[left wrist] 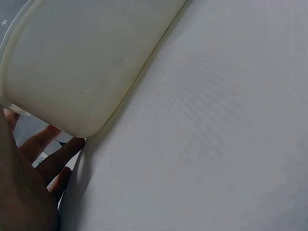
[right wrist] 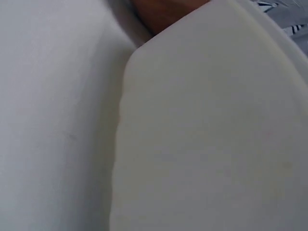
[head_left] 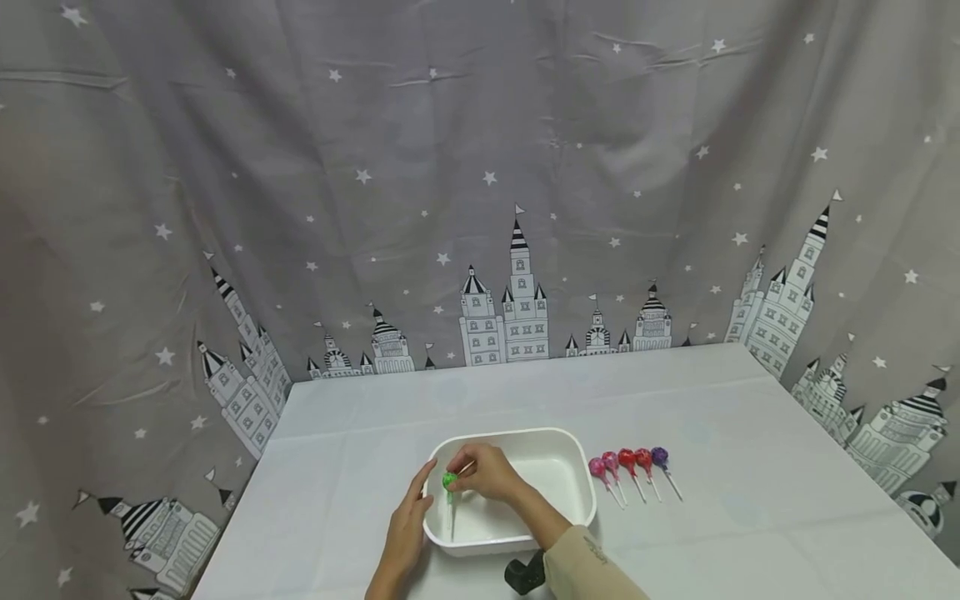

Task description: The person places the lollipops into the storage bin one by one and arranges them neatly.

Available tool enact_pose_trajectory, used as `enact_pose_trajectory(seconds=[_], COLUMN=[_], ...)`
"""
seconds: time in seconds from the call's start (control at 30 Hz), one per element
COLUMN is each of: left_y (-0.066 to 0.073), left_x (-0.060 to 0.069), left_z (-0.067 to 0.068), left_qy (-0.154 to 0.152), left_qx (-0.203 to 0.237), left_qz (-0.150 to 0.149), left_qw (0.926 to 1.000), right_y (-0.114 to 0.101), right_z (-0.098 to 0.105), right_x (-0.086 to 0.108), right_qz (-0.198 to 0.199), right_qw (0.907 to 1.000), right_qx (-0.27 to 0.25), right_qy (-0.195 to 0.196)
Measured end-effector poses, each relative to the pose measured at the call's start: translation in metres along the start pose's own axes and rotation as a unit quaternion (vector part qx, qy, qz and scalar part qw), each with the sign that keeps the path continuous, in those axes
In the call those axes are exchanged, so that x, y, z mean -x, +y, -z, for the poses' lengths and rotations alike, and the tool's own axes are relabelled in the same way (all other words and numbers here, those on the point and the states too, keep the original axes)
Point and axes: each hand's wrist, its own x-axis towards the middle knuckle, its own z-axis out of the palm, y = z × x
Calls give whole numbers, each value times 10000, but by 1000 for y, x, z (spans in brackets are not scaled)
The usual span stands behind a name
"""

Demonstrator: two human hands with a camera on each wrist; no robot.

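Observation:
A green lollipop (head_left: 449,481) is inside the white plastic bin (head_left: 555,500), near its left end, its stick pointing toward me. The thumb and fingertips of my right hand (head_left: 487,473) pinch it at the candy head. My left hand (head_left: 405,529) rests against the outside of the bin's left end, fingers fairly straight. In the left wrist view, the fingers of the left hand (left wrist: 36,173) lie along the end of the bin wall (left wrist: 86,62). The right wrist view shows mostly the bin's outer wall (right wrist: 207,125); the right hand is hidden there.
Right of the bin, several lollipops lie in a row on the white table (head_left: 750,433): pink (head_left: 597,467), red (head_left: 627,457) and purple (head_left: 660,457). A black wrist device (head_left: 525,573) is by the right sleeve. A grey castle-print curtain (head_left: 480,125) hangs behind.

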Motion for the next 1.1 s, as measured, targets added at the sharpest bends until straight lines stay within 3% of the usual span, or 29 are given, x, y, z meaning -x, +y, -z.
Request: enact_pose_trajectory(seconds=[0.5,0.83,1.1], left_y=[-1,-2,-2], left_x=[-2,-2,-2], left_z=[1,2,1], left_qy=[-66,-54,-38], left_qx=[50,151,90], left_qz=[136,128,176], left_qw=[9999,9998,9998], right_y=[3,6,7], right_z=[-8,-12,-14], right_x=[-3,-5,-5], right_qz=[-188,112,90], right_qw=[9986,9970,9959], right_qx=[471,745,883], right_qy=[-149,-201,-202])
